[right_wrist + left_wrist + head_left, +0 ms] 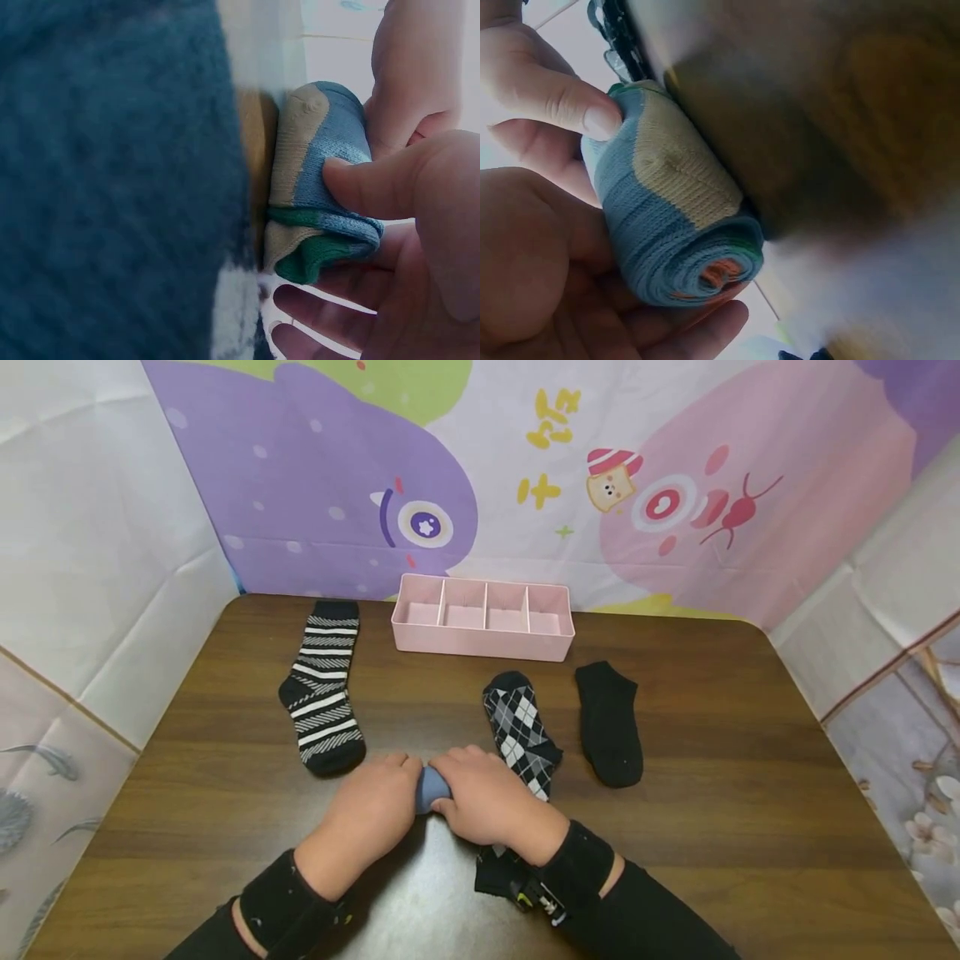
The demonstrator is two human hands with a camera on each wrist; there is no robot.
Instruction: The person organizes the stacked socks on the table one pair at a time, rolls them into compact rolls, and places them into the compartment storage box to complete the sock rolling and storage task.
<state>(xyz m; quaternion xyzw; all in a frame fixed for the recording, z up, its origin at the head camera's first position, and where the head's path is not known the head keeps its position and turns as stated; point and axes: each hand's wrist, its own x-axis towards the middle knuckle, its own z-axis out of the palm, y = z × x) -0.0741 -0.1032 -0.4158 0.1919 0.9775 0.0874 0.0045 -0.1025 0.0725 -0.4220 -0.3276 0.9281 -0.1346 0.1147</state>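
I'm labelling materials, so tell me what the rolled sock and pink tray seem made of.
Rolled sock: soft, matte knit, perhaps cotton blend; fine stitch rows show.
Pink tray: probably plastic, smooth, low-sheen; thin, evenly coloured walls suggest it.

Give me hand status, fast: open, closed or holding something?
Left hand: closed, holding one end of the rolled blue sock.
Right hand: closed, holding the other end of the rolled blue sock.
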